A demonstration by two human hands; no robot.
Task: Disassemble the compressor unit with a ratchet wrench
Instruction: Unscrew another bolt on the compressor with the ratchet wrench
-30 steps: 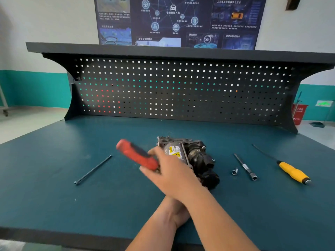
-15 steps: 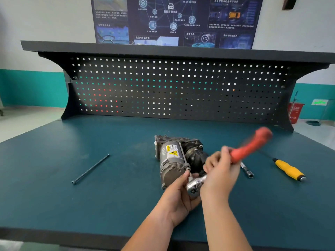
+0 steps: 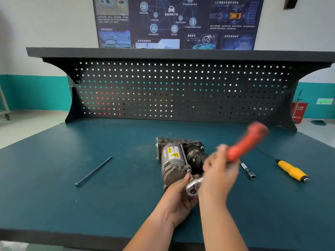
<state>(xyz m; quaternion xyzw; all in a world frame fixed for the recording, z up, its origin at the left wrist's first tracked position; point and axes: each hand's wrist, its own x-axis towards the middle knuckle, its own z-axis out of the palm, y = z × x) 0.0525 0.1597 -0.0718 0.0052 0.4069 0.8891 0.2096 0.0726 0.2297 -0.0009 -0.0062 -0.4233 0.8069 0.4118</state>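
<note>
The grey and black compressor unit [image 3: 174, 156] lies on the teal bench with a yellow warning label on its cylinder. My right hand [image 3: 218, 176] grips the red handle of the ratchet wrench [image 3: 248, 142], which is blurred and points up to the right. The wrench's silver head [image 3: 194, 185] sits at the near end of the compressor. My left hand [image 3: 178, 196] holds that near end, fingers curled beside the wrench head.
A long dark bolt [image 3: 93, 171] lies to the left. To the right lie a socket extension [image 3: 248, 170] and a yellow-handled screwdriver [image 3: 291, 170]. A black pegboard [image 3: 181, 91] closes the back of the bench [image 3: 72, 205].
The red handle swung from the left of the compressor over to the right, and stays up to the right. My left hand came into view at the compressor's near end.
</note>
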